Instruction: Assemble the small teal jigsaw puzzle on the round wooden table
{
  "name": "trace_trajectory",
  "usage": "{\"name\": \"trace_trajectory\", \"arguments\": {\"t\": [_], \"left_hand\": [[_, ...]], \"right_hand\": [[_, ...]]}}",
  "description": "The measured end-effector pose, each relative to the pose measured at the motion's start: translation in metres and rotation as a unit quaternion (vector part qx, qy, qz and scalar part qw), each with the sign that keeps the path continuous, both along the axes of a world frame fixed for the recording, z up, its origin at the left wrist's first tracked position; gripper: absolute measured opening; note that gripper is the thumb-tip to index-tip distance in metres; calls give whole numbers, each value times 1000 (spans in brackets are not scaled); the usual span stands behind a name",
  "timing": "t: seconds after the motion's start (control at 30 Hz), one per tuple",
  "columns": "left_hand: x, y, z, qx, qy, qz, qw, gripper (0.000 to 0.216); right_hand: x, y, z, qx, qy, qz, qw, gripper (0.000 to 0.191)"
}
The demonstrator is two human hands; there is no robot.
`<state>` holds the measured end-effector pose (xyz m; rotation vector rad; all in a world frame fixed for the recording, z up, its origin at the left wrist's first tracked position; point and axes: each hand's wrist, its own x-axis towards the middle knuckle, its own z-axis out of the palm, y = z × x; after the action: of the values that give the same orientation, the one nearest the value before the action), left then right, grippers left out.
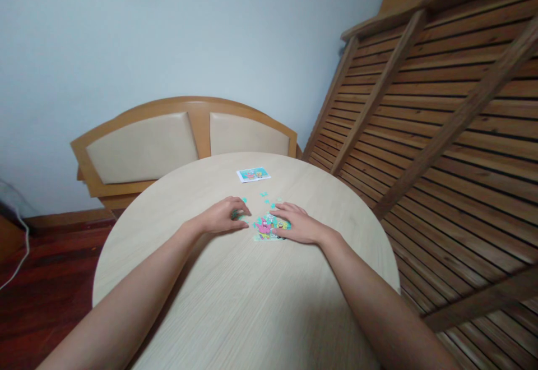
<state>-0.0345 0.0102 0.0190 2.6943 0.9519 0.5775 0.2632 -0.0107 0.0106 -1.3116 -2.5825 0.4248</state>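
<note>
Fixes the clock centre on a partly assembled jigsaw puzzle [270, 229], with a pink figure [263, 229] at nine o'clock and a yellow one [281, 225] at three, on a round, pale, wood-grained table [235, 297]. Finds the right hand [299, 226] at three o'clock, palm down, covering the puzzle's right part. Finds the left hand [222, 214] between nine and ten, fingers curled, thumb apart from fingertips, teal pieces [239, 213] just beside. Cannot determine contact. Lists loose pieces [264, 194] near twelve o'clock and, farther off between eleven and twelve, a printed card [253, 175] lying flat. Notes a cream-panelled wooden backrest [204, 129] between ten and eleven, a slanted slatted wooden frame [445, 132] at two.
</note>
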Motion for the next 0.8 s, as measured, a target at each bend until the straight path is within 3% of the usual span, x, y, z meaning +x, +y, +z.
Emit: {"name": "trace_trajectory", "arguments": {"t": [0.2,0.57,0.8], "left_hand": [[-14,9,-9,-12,12,21,1000,34],[-7,3,-4,-11,22,-29,999,20],[0,0,-2,11,52,-49,997,25]], "right_hand": [[-1,2,-3,0,14,14,1000,75],[-3,-2,2,-1,6,25,1000,74],[-2,-2,0,-4,12,23,1000,74]]}}
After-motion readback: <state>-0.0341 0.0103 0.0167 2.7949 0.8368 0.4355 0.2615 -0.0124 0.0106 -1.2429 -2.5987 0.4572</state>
